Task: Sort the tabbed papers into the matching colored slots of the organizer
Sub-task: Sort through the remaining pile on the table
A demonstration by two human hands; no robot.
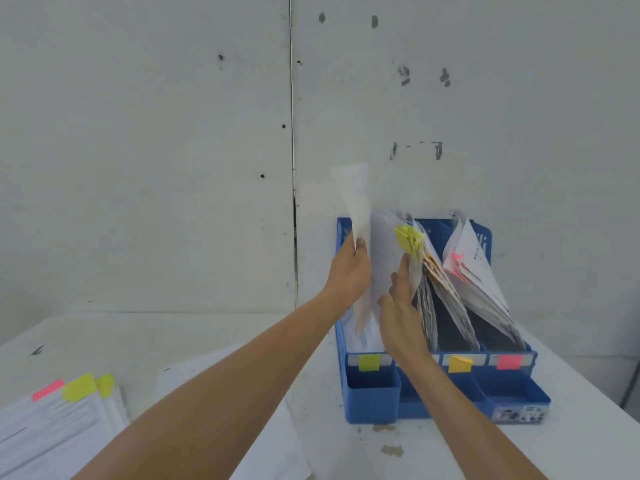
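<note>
A blue organizer (370,403) stands on the white table against the wall, with yellow-green (369,362), orange (460,364) and pink (509,362) labels on its front. My left hand (349,268) grips a blurred white sheet (356,199) upright over the leftmost slot. My right hand (401,306) lies flat against the papers with yellow-green tabs (410,239) in that slot, fingers straight. Papers with pink tabs (457,259) lean in the right slot. A stack of tabbed papers (59,420) lies at the lower left.
A loose white sheet (277,427) lies on the table under my forearms. The white wall stands directly behind the organizer. The table's right edge (609,393) runs close beside the organizer. A small sticker (519,414) marks the organizer's front right corner.
</note>
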